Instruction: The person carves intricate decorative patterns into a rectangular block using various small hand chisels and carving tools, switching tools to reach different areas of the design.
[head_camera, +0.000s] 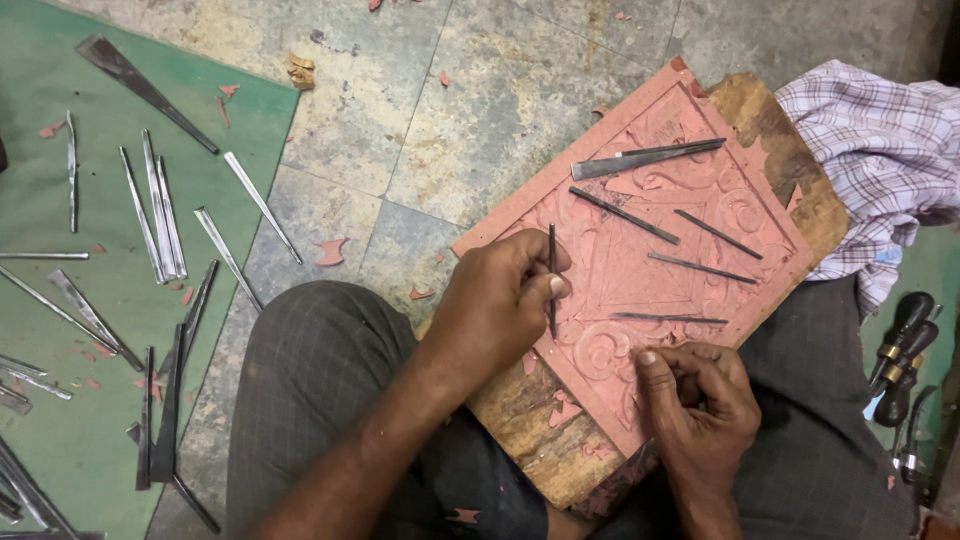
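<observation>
Head view, looking down at lap. Left hand (500, 300) pinching a thin chisel (552, 282) between thumb and fingertips, chisel upright-ish, tip down on the pink panel (620, 270). Right hand (700, 400) curled shut at the panel's near edge, thumb on top; looks closed round something small, cannot tell what. Panel lying tilted on a rough wood board (530, 440), board resting across the knees, just under both hands.

On the panel beyond the hands: five or six loose tools (650, 158), one flat and broad at the far corner, the rest thin rods, well apart from each other. Carving judged well along: border frame cut, scrolls at the far corner and by the right hand relieved, centre diamond outlined. Left part near the chisel flatter, detail likely still to cut; depth hard to judge.

Left of the left hand: green mat (60, 420) on the stone floor (480, 90), many steel chisels (160, 215) scattered on it. Pink chips (330, 250) on floor and mat. Right of the right hand: checked cloth (880, 140) beyond the board, dark-handled tools (900, 350) at the frame edge.
</observation>
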